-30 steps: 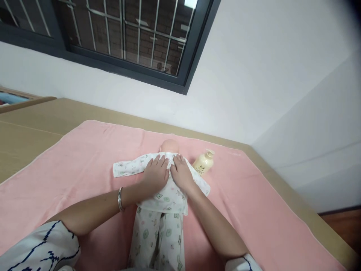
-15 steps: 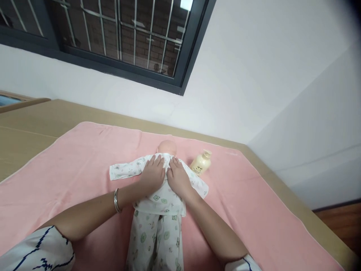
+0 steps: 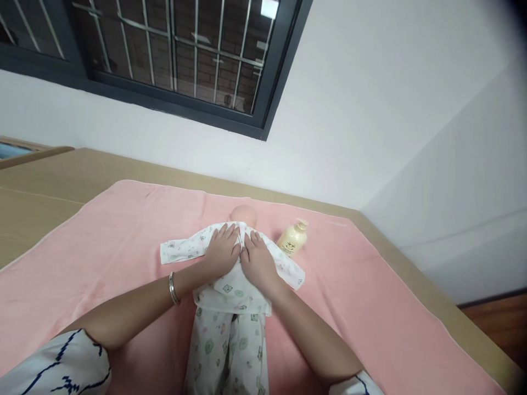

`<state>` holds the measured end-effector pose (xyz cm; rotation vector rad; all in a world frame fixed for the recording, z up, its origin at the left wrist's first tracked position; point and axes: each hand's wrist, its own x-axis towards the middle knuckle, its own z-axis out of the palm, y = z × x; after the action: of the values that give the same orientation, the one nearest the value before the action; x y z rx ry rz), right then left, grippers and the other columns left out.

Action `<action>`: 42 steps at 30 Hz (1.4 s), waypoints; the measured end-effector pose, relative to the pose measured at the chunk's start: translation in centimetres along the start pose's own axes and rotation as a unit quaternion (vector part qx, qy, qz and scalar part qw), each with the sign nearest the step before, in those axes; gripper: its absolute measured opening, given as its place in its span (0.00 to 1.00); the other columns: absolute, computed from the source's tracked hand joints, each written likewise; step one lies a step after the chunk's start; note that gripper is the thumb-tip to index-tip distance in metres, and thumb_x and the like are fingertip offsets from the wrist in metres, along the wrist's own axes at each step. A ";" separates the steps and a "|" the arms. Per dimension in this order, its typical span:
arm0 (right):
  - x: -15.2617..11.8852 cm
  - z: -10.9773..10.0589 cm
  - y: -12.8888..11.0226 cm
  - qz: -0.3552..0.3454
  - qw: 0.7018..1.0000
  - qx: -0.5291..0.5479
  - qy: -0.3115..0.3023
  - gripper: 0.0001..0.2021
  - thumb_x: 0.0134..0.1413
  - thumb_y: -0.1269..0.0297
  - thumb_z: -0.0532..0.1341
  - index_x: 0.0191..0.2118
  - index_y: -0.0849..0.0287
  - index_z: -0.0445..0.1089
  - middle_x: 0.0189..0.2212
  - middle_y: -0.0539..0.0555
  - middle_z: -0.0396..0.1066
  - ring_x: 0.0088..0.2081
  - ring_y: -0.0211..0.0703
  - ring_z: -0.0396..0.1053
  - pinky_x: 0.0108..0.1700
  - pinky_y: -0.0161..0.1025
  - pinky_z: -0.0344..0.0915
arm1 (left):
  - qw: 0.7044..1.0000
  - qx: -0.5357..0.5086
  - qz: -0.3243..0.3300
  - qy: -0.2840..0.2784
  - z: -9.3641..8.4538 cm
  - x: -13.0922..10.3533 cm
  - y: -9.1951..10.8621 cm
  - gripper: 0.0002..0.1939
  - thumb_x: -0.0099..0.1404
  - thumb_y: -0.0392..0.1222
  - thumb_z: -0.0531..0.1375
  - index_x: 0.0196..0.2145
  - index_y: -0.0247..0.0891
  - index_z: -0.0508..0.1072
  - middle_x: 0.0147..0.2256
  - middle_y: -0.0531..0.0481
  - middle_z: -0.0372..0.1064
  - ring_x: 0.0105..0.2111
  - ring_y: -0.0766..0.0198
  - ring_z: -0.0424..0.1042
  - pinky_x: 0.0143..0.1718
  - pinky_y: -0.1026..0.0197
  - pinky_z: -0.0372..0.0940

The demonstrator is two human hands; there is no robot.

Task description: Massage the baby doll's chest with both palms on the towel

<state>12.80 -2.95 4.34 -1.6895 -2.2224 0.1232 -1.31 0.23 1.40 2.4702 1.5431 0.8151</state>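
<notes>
A doll dressed in a white patterned top (image 3: pixel 234 293) and matching trousers (image 3: pixel 247 351) lies on a pink blanket (image 3: pixel 135 219), its bald head (image 3: pixel 244 215) pointing away from me. My left hand (image 3: pixel 223 251) rests flat on the left side of the upper top, fingers spread a little. On the right side of the top, my right hand (image 3: pixel 258 260) lies flat in the same way, thumb near the middle. Both sleeves stretch outward. Beside the right sleeve a cream pump bottle (image 3: pixel 293 238) leans on the blanket.
The blanket covers a tan wooden surface (image 3: pixel 49 181) with its edge along a white wall (image 3: pixel 197 145). Above is a dark-framed barred window (image 3: pixel 263 118). Brown wood (image 3: pixel 500 323) shows at the far right.
Both hands stay on the doll's top and have shifted very slightly; the top's collar edge now sits a little higher over the bottom of the head.
</notes>
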 end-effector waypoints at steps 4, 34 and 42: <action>1.3 -0.1 1.6 0.014 1.000 0.020 -0.001 0.25 0.66 0.63 0.45 0.64 0.68 0.56 0.65 0.65 0.53 0.67 0.51 0.48 0.66 0.49 0.45 | 0.999 -0.003 0.025 0.038 0.9 -1.0 0.3 0.25 0.67 0.39 0.47 0.61 0.34 0.62 0.63 0.41 0.57 0.65 0.47 0.50 0.63 0.41 0.48; 1.2 0.1 0.5 -0.092 0.993 0.031 0.059 0.23 0.64 0.67 0.48 0.62 0.68 0.61 0.63 0.65 0.57 0.67 0.53 0.48 0.67 0.57 0.47 | 0.988 -0.091 -0.015 0.126 2.1 -1.7 -0.5 0.26 0.67 0.38 0.46 0.61 0.28 0.60 0.62 0.36 0.59 0.65 0.50 0.52 0.65 0.43 0.48; 1.2 -0.2 0.2 -0.118 0.989 0.001 0.089 0.24 0.63 0.69 0.48 0.62 0.70 0.59 0.65 0.66 0.53 0.68 0.52 0.46 0.67 0.55 0.45 | 0.987 -0.103 -0.011 0.121 2.1 -1.9 -0.5 0.26 0.67 0.39 0.46 0.61 0.30 0.60 0.62 0.36 0.59 0.65 0.50 0.52 0.65 0.41 0.48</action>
<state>12.74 -1.80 4.76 -1.3639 -2.2642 -0.0811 -1.32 -0.76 -1.25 2.2712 1.4671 1.2420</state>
